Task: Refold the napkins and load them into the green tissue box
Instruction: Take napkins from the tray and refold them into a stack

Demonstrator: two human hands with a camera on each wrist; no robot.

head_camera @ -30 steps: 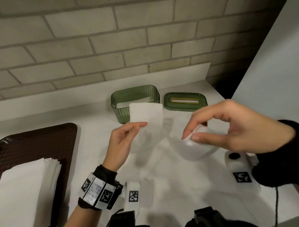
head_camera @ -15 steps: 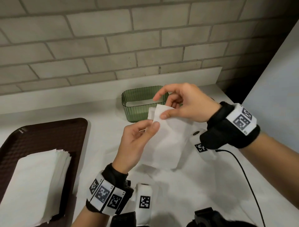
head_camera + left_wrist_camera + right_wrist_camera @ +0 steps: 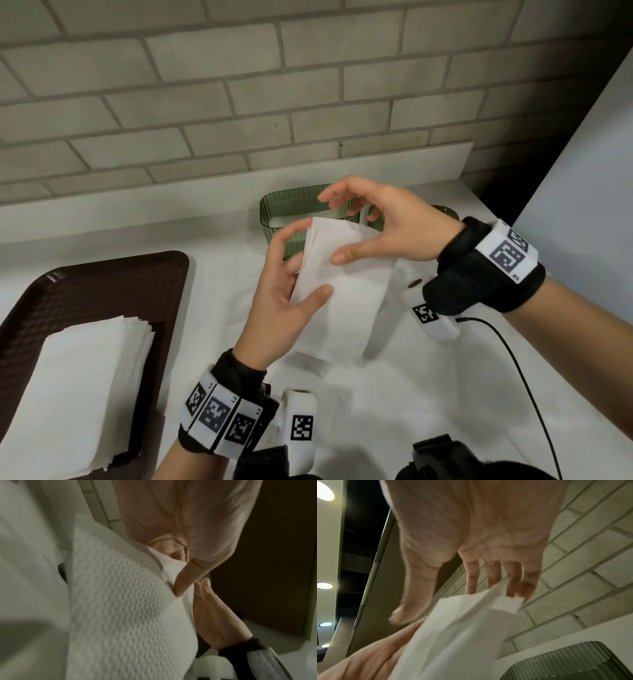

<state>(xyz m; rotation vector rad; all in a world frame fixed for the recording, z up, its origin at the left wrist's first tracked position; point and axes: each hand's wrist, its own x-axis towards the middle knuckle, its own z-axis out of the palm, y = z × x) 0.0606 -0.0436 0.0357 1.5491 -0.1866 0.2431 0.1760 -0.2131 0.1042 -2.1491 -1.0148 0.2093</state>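
- Head view: the left hand (image 3: 284, 301) holds a white napkin (image 3: 346, 294) above the middle of the worktop (image 3: 428, 394), thumb on its front face and fingers curled behind its left edge.
- The right hand (image 3: 387, 226) pinches the same napkin near its top, thumb pressed on the front, with the other fingers spread loosely above the upper edge.
- The napkin hangs lifted off the worktop, its lower part drooping towards the surface.
- The green tissue box (image 3: 291, 212) stands open at the back edge of the worktop, just behind the hands, with white paper lying inside.
- A sliver of its green lid (image 3: 445, 210) shows beside the box, mostly hidden by the right wrist.
- A brown tray (image 3: 102, 291) sits at the left edge of the worktop and carries a stack of napkins (image 3: 72, 390).
- A brick wall (image 3: 239, 85) rises behind the worktop.
- Left wrist view: the embossed napkin (image 3: 123, 615) fills the middle; the left thumb (image 3: 185, 580) presses on it, and the right hand (image 3: 216, 622) touches its edge from the right.
- Right wrist view: the right hand (image 3: 471, 540) reaches towards a folded corner of the napkin (image 3: 462, 628); the fingertips (image 3: 527, 588) touch that corner, though blur hides the exact grip. The box rim (image 3: 573, 660) shows at the lower right.
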